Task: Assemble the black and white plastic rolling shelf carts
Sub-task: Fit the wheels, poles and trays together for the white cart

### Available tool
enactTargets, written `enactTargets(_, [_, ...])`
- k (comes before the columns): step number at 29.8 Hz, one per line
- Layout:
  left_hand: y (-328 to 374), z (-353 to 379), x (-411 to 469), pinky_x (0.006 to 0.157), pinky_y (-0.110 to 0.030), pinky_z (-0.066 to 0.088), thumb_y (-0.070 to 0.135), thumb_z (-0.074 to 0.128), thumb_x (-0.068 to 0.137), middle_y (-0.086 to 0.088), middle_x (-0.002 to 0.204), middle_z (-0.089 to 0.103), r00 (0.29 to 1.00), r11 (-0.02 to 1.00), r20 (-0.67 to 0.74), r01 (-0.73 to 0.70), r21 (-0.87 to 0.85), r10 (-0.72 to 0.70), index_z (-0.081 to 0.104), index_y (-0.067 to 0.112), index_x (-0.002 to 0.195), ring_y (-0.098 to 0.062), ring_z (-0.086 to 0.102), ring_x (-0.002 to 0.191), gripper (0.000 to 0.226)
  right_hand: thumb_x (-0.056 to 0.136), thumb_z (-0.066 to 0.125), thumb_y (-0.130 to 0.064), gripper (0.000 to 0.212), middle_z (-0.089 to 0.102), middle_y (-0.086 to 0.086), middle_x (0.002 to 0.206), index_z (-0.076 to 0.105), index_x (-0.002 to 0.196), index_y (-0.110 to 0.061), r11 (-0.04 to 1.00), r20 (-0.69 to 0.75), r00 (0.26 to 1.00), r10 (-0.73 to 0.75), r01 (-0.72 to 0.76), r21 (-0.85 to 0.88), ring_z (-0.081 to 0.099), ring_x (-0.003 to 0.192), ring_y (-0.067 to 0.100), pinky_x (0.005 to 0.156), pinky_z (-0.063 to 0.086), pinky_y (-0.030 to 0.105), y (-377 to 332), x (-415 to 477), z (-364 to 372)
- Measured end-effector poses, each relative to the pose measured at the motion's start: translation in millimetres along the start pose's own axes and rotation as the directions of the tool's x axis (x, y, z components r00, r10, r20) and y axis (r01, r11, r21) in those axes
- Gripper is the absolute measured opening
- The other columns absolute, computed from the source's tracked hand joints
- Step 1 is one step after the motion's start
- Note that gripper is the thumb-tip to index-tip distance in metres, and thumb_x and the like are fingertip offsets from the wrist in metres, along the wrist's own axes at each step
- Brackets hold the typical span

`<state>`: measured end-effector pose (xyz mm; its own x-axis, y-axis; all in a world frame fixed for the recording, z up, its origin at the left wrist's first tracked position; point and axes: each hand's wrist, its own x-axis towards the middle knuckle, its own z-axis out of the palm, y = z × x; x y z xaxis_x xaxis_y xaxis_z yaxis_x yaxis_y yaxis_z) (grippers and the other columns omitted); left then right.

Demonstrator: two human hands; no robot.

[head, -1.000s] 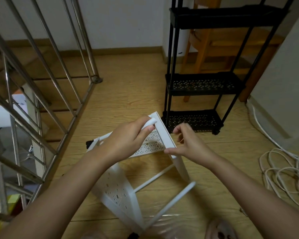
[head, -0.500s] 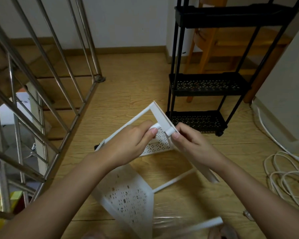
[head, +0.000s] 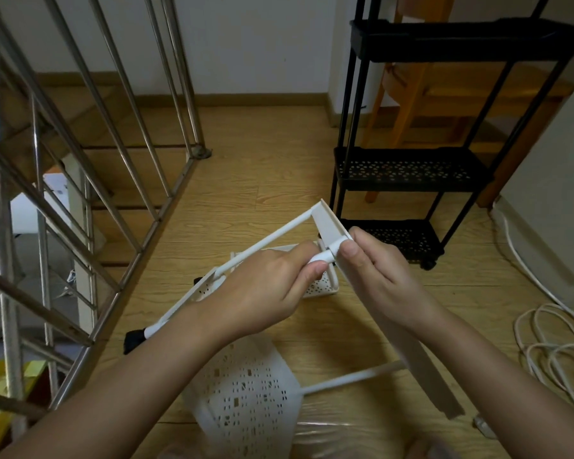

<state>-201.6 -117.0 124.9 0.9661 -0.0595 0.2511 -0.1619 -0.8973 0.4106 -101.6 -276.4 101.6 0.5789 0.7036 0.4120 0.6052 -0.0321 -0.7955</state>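
Gripping a white tube (head: pixel 318 258) with my left hand (head: pixel 262 293), I pinch the white shelf (head: pixel 332 226) with my right hand (head: pixel 378 276), near the black cart (head: pixel 408 167).

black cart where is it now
The black cart stands upright at upper right in the head view, on the floor beyond the right hand, a wooden chair behind it.

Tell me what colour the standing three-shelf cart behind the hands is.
Black, with perforated shelves; the standing cart shows best in the head view.

One wide-angle head-worn camera looks forward and down, close over the left hand (head: pixel 262 293) and right hand (head: pixel 375 279).
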Motion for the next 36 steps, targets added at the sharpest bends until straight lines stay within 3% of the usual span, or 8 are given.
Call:
enactTargets(8, [13, -6, 2, 0.053, -0.033, 0.039, 0.046, 0.025, 0.097, 0.013, 0.058, 0.042, 0.999, 0.999, -0.015, -0.029, 0.022, 0.03, 0.041, 0.033, 0.093, -0.011, 0.046, 0.053, 0.021, 0.093, 0.027, -0.062, 0.066, 0.051, 0.006, 0.068, 0.052, 0.082, -0.002, 0.998, 0.019, 0.999, -0.028, 0.029, -0.048, 0.048, 0.059, 0.017, 0.054, 0.038, 0.031, -8, -1, -6])
enactTargets(16, [24, -4, 5, 0.04, -0.02, 0.013, 0.054, 0.009, 0.092, 0.015, 0.056, 0.031, 0.993, 0.975, -0.079, -0.065, 0.213, 0.084, 0.044, 0.018, 0.087, -0.01, 0.026, 0.043, 0.05, 0.094, 0.024, -0.061, 0.063, 0.049, 0.003, 0.064, 0.05, 0.084, -0.004, 0.999, -0.046, 0.999, -0.012, 0.01, -0.04, 0.046, 0.056, 0.016, 0.053, 0.038, 0.032, -10, -10, 5])
enactTargets(19, [24, -3, 6, 0.042, -0.019, 0.016, 0.056, 0.001, 0.085, 0.01, 0.063, 0.038, 0.999, 0.954, -0.024, -0.037, 0.299, 0.047, 0.041, 0.019, 0.092, -0.011, 0.031, 0.048, 0.055, 0.093, 0.022, -0.064, 0.07, 0.055, 0.011, 0.069, 0.054, 0.091, -0.002, 0.998, -0.057, 0.998, 0.014, -0.017, -0.06, 0.052, 0.061, 0.022, 0.058, 0.04, 0.039, -8, -12, 9])
enactTargets(24, [13, -3, 8, 0.05, -0.015, 0.028, 0.051, 0.018, 0.096, 0.017, 0.06, 0.036, 0.997, 0.996, -0.025, -0.076, 0.039, 0.077, 0.035, 0.029, 0.084, 0.001, 0.038, 0.052, 0.03, 0.092, 0.036, -0.055, 0.061, 0.051, 0.008, 0.067, 0.052, 0.08, 0.002, 0.999, -0.073, 0.996, 0.042, -0.041, 0.019, 0.049, 0.061, 0.02, 0.056, 0.038, 0.031, -4, -10, 6])
enactTargets(28, [-2, -3, -3, 0.053, -0.022, 0.034, 0.061, 0.024, 0.094, 0.011, 0.058, 0.05, 1.0, 1.0, 0.0, 0.009, -0.004, -0.009, 0.051, 0.026, 0.077, -0.004, 0.048, 0.056, 0.047, 0.087, 0.051, -0.048, 0.044, 0.04, 0.003, 0.056, 0.048, 0.062, -0.013, 0.997, -0.005, 0.999, 0.054, -0.053, 0.057, 0.038, 0.053, 0.008, 0.051, 0.031, 0.021, -7, -3, -18])
enactTargets(31, [0, 5, -10, 0.043, -0.018, 0.026, 0.057, 0.024, 0.094, 0.016, 0.053, 0.042, 0.995, 0.991, -0.035, -0.09, 0.095, 0.094, 0.041, 0.029, 0.074, 0.0, 0.039, 0.044, 0.038, 0.09, 0.044, -0.057, 0.051, 0.047, 0.01, 0.064, 0.053, 0.061, -0.017, 0.997, -0.062, 0.998, 0.015, -0.01, 0.08, 0.047, 0.062, 0.017, 0.062, 0.038, 0.031, -12, 7, -33])
enactTargets(33, [8, 6, -8, 0.038, -0.017, 0.015, 0.049, 0.026, 0.097, 0.016, 0.05, 0.042, 0.977, 0.953, -0.1, -0.157, 0.257, 0.188, 0.045, 0.024, 0.071, -0.001, 0.037, 0.037, 0.04, 0.095, 0.036, -0.046, 0.049, 0.053, 0.009, 0.074, 0.056, 0.067, -0.012, 0.999, -0.091, 0.995, -0.039, 0.042, 0.029, 0.05, 0.077, 0.022, 0.076, 0.04, 0.039, -18, 13, -32])
enactTargets(36, [16, 4, -8, 0.037, -0.019, 0.026, 0.044, 0.018, 0.101, 0.008, 0.053, 0.053, 0.94, 0.914, -0.139, -0.255, 0.315, 0.31, 0.055, 0.015, 0.074, -0.012, 0.047, 0.039, 0.054, 0.095, 0.035, -0.029, 0.043, 0.062, 0.002, 0.076, 0.063, 0.068, -0.012, 0.974, -0.01, 0.981, -0.196, 0.193, -0.122, 0.054, 0.087, 0.026, 0.087, 0.037, 0.038, -31, 14, -22])
